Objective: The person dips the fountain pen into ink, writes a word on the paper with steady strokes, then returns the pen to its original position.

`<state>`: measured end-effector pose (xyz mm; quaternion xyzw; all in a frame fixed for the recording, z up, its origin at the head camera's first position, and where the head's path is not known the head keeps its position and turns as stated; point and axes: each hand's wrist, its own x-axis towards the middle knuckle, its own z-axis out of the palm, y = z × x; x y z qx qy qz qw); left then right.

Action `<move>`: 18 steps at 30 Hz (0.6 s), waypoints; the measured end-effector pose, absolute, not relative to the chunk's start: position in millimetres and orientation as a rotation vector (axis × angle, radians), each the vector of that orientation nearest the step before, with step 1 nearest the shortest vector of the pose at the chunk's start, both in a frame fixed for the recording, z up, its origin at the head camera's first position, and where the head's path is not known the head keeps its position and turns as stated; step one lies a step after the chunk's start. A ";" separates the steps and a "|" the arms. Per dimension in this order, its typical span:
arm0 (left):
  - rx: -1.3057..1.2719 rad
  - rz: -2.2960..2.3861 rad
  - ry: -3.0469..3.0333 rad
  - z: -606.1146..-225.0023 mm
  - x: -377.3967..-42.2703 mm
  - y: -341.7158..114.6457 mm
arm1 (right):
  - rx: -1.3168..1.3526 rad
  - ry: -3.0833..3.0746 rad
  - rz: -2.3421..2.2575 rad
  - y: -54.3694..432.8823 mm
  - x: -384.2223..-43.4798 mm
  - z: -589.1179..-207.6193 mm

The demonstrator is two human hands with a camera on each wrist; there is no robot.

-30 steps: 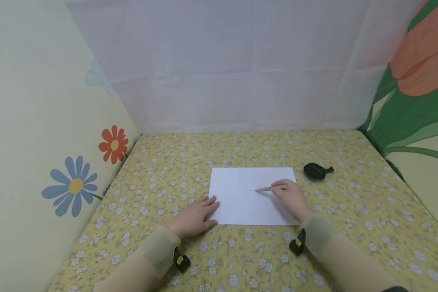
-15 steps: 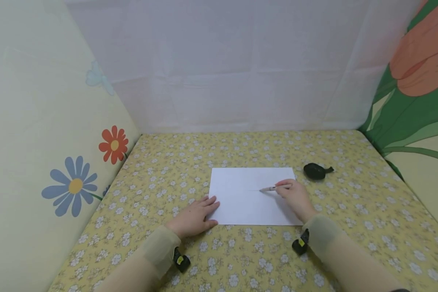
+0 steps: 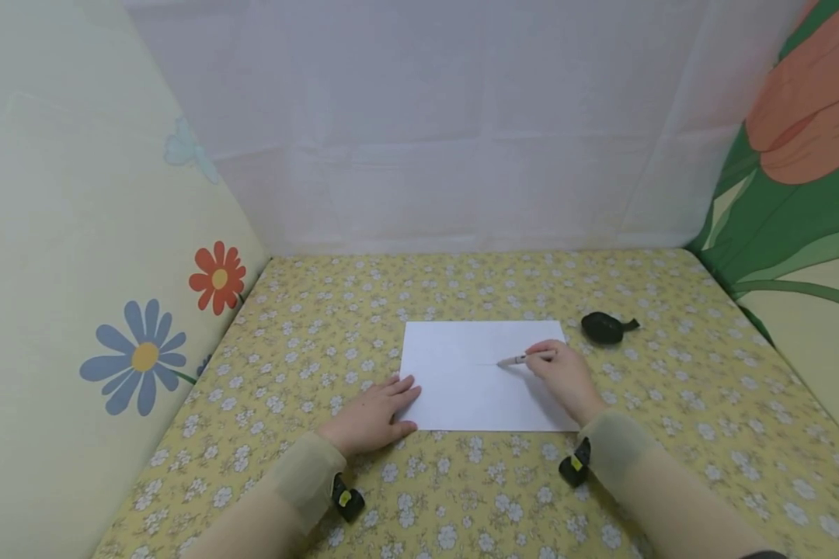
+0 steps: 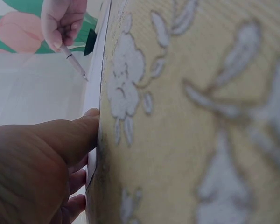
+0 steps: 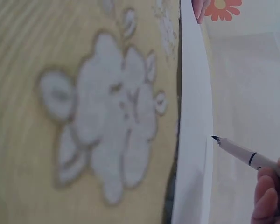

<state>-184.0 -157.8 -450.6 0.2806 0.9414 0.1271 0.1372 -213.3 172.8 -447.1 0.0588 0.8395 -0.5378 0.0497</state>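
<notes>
A sheet of white paper [image 3: 461, 396] lies on the table, with a faint thin line [image 3: 485, 364] near its middle. My right hand [image 3: 566, 380] pinches a pale pen [image 3: 524, 359] between thumb and fingers, tilted, its tip at the right end of that line. In the right wrist view the pen [image 5: 240, 153] shows a dark pointed tip and a dark ring around its barrel. My left hand [image 3: 374, 415] rests over the paper's left edge, fingers spread and thumb near the lower left corner. The left wrist view shows that hand [image 4: 42, 163] at the paper's edge.
A small black rounded object [image 3: 603, 328] with a short tail lies beyond the paper's upper right corner. Yellow floral cloth [image 3: 322, 310] covers the table. A white sheet [image 3: 426, 155] hangs behind, and flower-printed panels [image 3: 147, 357] stand at both sides.
My right hand and the pen have shifted slightly to the right, mostly in the first half second, and the faint line shows behind the tip. The left hand stays in place.
</notes>
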 end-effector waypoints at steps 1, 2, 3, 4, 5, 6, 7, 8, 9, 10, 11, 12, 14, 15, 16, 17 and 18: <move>0.812 0.368 2.725 -450.8 -184.2 -157.9 | 0.179 2.552 -1.642 171.7 -213.4 -446.7; 0.812 0.371 2.724 -450.5 -184.1 -157.9 | 0.180 2.553 -1.646 170.1 -213.8 -446.3; 0.811 0.373 2.724 -450.2 -184.1 -157.9 | 0.180 2.552 -1.655 168.1 -214.1 -446.1; 0.811 0.375 2.724 -450.0 -184.0 -157.9 | 0.182 2.551 -1.660 165.8 -214.4 -445.8; 0.811 0.376 2.724 -449.9 -184.0 -157.9 | 0.179 2.549 -1.666 163.4 -214.6 -445.8; 0.811 0.377 2.724 -449.8 -184.0 -157.9 | 0.177 2.554 -1.664 160.9 -214.9 -446.1; 0.812 0.378 2.724 -449.4 -183.8 -157.9 | 0.169 2.563 -1.660 158.3 -215.2 -446.5; 0.812 0.380 2.723 -449.1 -183.6 -157.9 | 0.167 2.572 -1.657 155.6 -215.4 -446.9; 0.811 0.380 2.722 -449.1 -183.7 -157.9 | 0.159 2.576 -1.656 153.2 -215.3 -447.4; 0.812 0.379 2.722 -449.0 -183.6 -157.8 | 0.156 2.581 -1.652 151.0 -215.4 -447.8; 0.812 0.380 2.721 -448.8 -183.6 -157.7 | 0.149 2.582 -1.652 149.0 -215.5 -448.3; 0.813 0.382 2.720 -448.5 -183.6 -157.6 | 0.147 2.582 -1.653 147.1 -215.6 -448.6; 0.814 0.385 2.717 -448.4 -183.6 -157.3 | 0.142 2.574 -1.666 143.8 -216.1 -449.1; 0.815 0.385 2.716 -448.5 -183.7 -157.3 | 0.140 2.573 -1.666 142.7 -216.3 -449.3; 0.815 0.384 2.716 -448.7 -183.8 -157.3 | 0.139 2.574 -1.664 141.8 -216.5 -449.7; 0.816 0.385 2.716 -448.8 -184.0 -157.3 | 0.138 2.573 -1.663 141.1 -216.9 -450.2; 0.819 0.385 2.716 -449.1 -184.2 -157.4 | 0.139 2.576 -1.658 140.5 -217.3 -450.4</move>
